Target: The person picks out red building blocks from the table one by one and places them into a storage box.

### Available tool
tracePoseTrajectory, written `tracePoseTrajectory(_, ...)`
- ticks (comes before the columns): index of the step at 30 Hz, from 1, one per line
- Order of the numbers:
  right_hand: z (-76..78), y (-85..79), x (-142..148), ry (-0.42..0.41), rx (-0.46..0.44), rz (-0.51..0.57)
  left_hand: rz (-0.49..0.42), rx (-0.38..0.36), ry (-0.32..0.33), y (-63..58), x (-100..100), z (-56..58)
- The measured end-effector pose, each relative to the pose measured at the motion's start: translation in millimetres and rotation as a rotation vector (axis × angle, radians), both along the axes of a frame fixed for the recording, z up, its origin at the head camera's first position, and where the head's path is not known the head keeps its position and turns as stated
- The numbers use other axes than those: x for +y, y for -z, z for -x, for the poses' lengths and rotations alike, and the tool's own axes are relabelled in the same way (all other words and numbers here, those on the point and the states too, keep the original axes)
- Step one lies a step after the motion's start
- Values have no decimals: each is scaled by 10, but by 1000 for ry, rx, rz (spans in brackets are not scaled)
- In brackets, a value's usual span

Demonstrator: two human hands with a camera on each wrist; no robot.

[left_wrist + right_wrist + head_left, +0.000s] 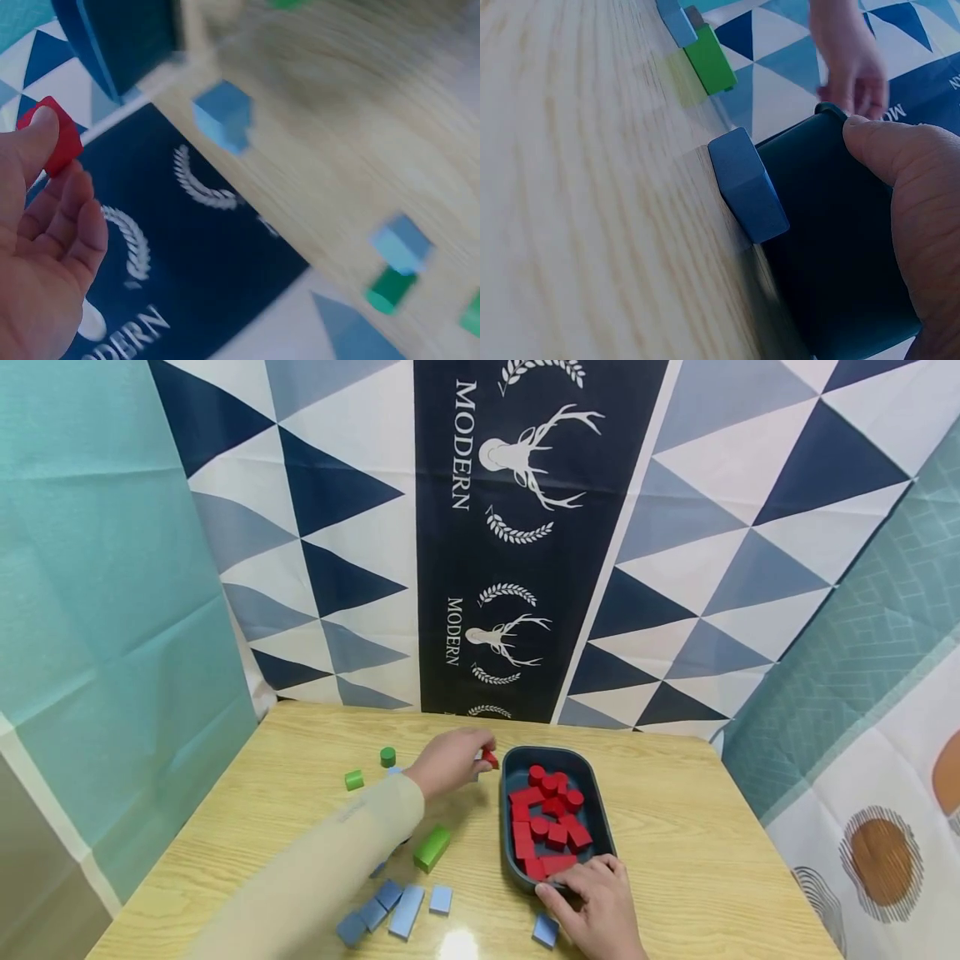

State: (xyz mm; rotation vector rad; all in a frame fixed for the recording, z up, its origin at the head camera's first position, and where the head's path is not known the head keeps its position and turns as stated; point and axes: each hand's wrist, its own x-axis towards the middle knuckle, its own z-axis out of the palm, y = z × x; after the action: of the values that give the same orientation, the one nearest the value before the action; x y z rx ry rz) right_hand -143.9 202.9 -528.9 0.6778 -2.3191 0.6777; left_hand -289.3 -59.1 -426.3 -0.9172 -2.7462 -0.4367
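Observation:
My left hand (448, 762) pinches a red block (60, 136) between thumb and fingers, just left of the far end of a dark blue-green bin (604, 817). Many red blocks (557, 837), some round and some square-edged, lie inside the bin. At its near right corner my right hand (600, 902) grips the rim, the thumb (874, 142) lying along the edge; its other fingertips are hidden in the right wrist view. A blue block (545, 931) rests on the table close to the right thumb, outside the bin.
Several blue blocks (407, 910) lie at the front left of the wooden table (682, 843). A green rectangular block (432, 848) sits beneath the left forearm's right side. Two small green pieces, one a cylinder (387, 757), stand farther back. Patterned cloth (352, 527) hangs behind.

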Motion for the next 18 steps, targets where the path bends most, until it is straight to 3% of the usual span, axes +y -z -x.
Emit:
tracePoseTrajectory(3,5,-7,2,6,1,-5,41,18,13,-59,239,38)
tracePoseTrajectory(6,3,14,7,11,-3,-5,113,50,29,-29,464,78)
tracePoseTrajectory(12,-3,35,9,9,-14,1,268,117,-14,215,704,173)
tracePoseTrajectory(18,-7,7,15,-1,8,-2,335,135,-142,442,813,179)
